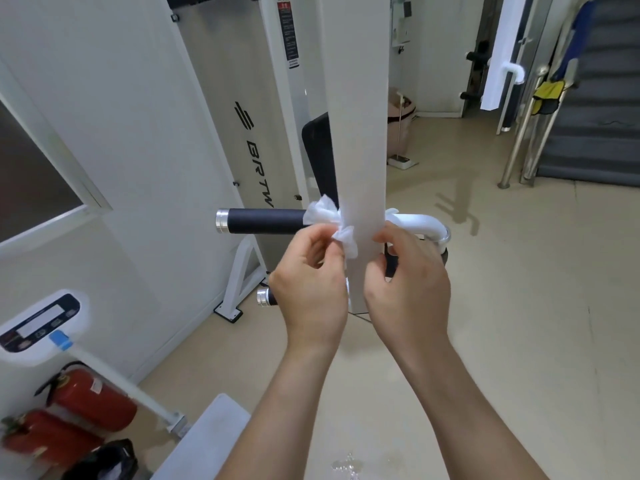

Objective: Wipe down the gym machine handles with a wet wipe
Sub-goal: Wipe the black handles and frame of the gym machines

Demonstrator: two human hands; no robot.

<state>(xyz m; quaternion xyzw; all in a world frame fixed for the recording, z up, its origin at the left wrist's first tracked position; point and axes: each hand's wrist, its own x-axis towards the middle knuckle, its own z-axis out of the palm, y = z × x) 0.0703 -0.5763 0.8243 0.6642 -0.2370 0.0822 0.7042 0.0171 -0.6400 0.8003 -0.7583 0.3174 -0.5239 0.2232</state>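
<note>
This is a gym. At 11 o'clock stands a white weight machine [221, 116] with a branded shroud and a printed label strip [289, 29]. At centre juts its black foam-grip handle [263, 221], chrome-capped, with a second handle [266, 296] below. Red fire extinguishers [93, 398] lie at 8 o'clock, and a grey staircase [602, 98] rises at 2 o'clock.

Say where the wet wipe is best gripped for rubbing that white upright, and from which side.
By its two loose tails, from the near side, one hand each side. The wet wipe seems to pass behind the white upright, tails showing left and right. The left hand pinches the left tail; the right hand sits at the right edge, its hold hidden.
</note>
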